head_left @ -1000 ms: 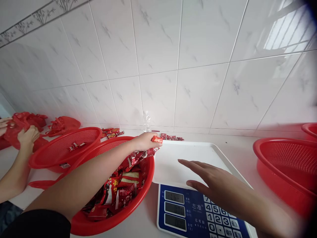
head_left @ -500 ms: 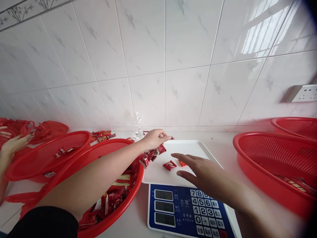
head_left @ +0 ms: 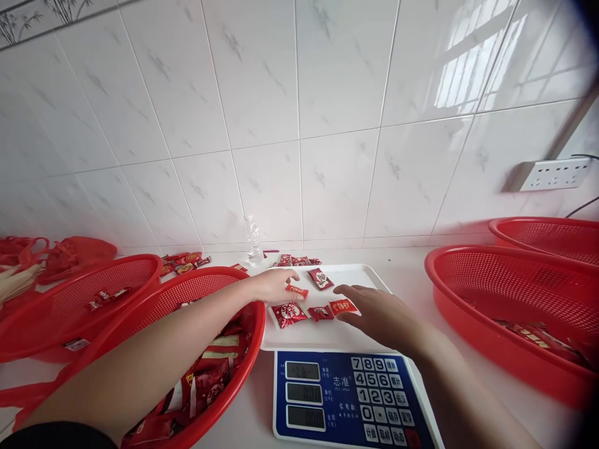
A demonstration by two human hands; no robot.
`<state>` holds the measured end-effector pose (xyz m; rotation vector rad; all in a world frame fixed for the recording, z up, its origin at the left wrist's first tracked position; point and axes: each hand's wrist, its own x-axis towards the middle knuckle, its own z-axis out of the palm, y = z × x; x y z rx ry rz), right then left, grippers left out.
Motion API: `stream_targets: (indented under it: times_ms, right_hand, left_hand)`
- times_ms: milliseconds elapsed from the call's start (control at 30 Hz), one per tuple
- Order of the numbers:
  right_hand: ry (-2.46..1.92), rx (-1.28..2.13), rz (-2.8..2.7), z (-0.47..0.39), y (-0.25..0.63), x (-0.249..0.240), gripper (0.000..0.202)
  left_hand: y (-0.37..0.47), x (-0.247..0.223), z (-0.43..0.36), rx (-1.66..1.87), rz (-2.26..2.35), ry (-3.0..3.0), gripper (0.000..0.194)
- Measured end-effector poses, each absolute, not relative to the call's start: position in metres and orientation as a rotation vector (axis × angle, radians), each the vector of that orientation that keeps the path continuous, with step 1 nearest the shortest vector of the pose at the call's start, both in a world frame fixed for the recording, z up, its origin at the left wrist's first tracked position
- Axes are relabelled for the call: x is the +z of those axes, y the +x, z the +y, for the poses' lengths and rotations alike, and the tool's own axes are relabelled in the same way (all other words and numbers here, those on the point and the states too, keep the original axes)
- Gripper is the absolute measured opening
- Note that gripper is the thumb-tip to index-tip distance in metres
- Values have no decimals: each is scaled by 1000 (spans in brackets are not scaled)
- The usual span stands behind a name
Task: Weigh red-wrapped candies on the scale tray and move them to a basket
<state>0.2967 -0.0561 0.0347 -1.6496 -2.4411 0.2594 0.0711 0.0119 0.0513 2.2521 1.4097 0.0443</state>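
My left hand (head_left: 276,285) is over the left part of the white scale tray (head_left: 327,340), its fingers apart above a small orange-red packet (head_left: 296,292). Below it on the tray lies a larger red packet (head_left: 289,314). A small red packet (head_left: 321,313) and an orange-red one (head_left: 343,306) sit side by side near the thumb of my right hand (head_left: 369,310), which is open with nothing in it. Farther back on the tray is a dark red packet (head_left: 321,279). The blue scale panel (head_left: 344,399) is at the tray's front.
A red basket (head_left: 255,337) of packets is under my left forearm, with another basket (head_left: 154,268) beyond it. Two more baskets stand right, the nearer (head_left: 444,293) holding packets. A clear bottle (head_left: 253,240) stands by the wall. A person's hand (head_left: 19,280) is far left.
My left hand has let go of its bunch of red packets, and more packets now lie on the tray. My right hand stays over the tray. The view has shifted slightly right.
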Motion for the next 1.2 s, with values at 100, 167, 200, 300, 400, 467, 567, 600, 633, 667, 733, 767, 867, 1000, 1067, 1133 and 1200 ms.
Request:
stream_targets:
  times_ms: [100, 167, 200, 300, 400, 467, 567, 600, 633, 667, 733, 767, 867, 1000, 1067, 1133, 1200]
  right_hand:
    - [-1629, 298, -2453, -51, 296, 30, 41]
    - [-1579, 327, -2463, -50, 293, 28, 40]
    - [-1547, 339, -2467, -50, 291, 27, 40]
    - [-1446, 363, -2466, -50, 287, 26, 40]
    - [-1415, 330, -2427, -49, 288, 27, 41]
    - [-1429, 285, -2387, -48, 291, 29, 42]
    - [-1441, 229, -2348, -49, 297, 33, 41]
    - [-1441, 215, -2341, -49, 298, 34, 40]
    - [-1437, 204, -2337, -50, 300, 34, 40]
    - [-1431, 199, -2336, -51, 301, 35, 41]
    - [-1426, 204, -2338, -52, 304, 35, 41]
    - [-1427, 213, -2344, -52, 304, 35, 42]
    - [-1457, 244, -2374, -52, 304, 34, 43]
    - [-1458, 297, -2407, -55, 296, 33, 43]
    - [-1387, 341, -2446, -57, 289, 33, 42]
    - [-1273, 392, -2508, -60, 281, 32, 40]
    - [-1173, 437, -2565, -61, 274, 29, 38]
  left_hand:
    - [66, 52, 2, -118, 1317, 2294, 73]
    - [65, 52, -2, -107, 1292, 2312, 75]
    - [65, 51, -3, -85, 1284, 2311, 75]
    - [69, 48, -2, 4, 1262, 2343, 69]
    - [77, 40, 7, 163, 1276, 2439, 53]
    - [86, 32, 17, 244, 1260, 2495, 48]
    - [102, 22, 29, 257, 1202, 2552, 50]
    - [108, 20, 33, 239, 1182, 2557, 52]
    - [113, 19, 35, 208, 1166, 2554, 55]
    - [118, 18, 37, 160, 1147, 2551, 56]
    - [123, 18, 39, 38, 1129, 2543, 55]
    - [124, 19, 39, -15, 1124, 2543, 53]
    - [119, 26, 36, -69, 1071, 2524, 43]
    - [95, 47, 24, 3, 1097, 2376, 34]
    - [77, 56, 17, 78, 1202, 2329, 33]
    - [55, 61, 12, 151, 1314, 2298, 30]
    - [31, 62, 7, 199, 1403, 2283, 25]
